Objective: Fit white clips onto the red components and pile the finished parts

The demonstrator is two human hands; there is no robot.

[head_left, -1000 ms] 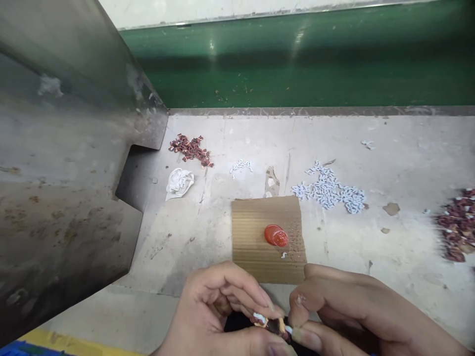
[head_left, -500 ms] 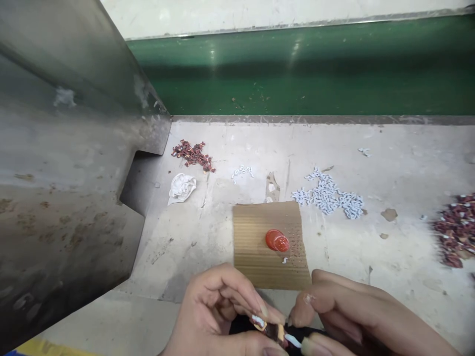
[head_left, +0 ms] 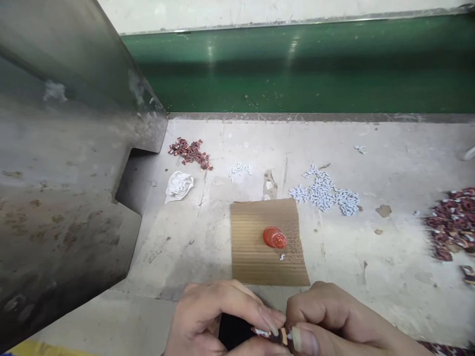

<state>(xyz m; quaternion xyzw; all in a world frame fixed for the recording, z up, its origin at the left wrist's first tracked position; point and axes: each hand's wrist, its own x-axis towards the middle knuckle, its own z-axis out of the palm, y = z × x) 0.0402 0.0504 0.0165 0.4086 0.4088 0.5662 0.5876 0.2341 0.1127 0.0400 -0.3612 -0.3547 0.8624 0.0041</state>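
Observation:
At the bottom centre, my left hand (head_left: 218,316) pinches a small dark-brown figurine piece (head_left: 275,336) with tan bands and a white part. My right hand (head_left: 334,321) is closed against the piece's right end, its thumb pressing where a bit of white shows. The two hands nearly touch, and fingers hide much of the piece. Just beyond them lies a corrugated cardboard sheet (head_left: 248,247). On it are a small red cup-like thing (head_left: 274,238), glossy on top, and one small white curved piece (head_left: 282,257).
Light-blue curved pieces (head_left: 322,193) are heaped right of the cardboard, with a few white ones (head_left: 240,170) behind. Brown pieces lie in piles at left (head_left: 190,153) and far right (head_left: 452,222). Crumpled white paper (head_left: 179,186), a metal panel (head_left: 67,173) and a green belt (head_left: 260,69) surround them.
My right hand has moved left, closing in on the piece in my left hand. The white part that stuck out at its right end is now mostly under the right thumb.

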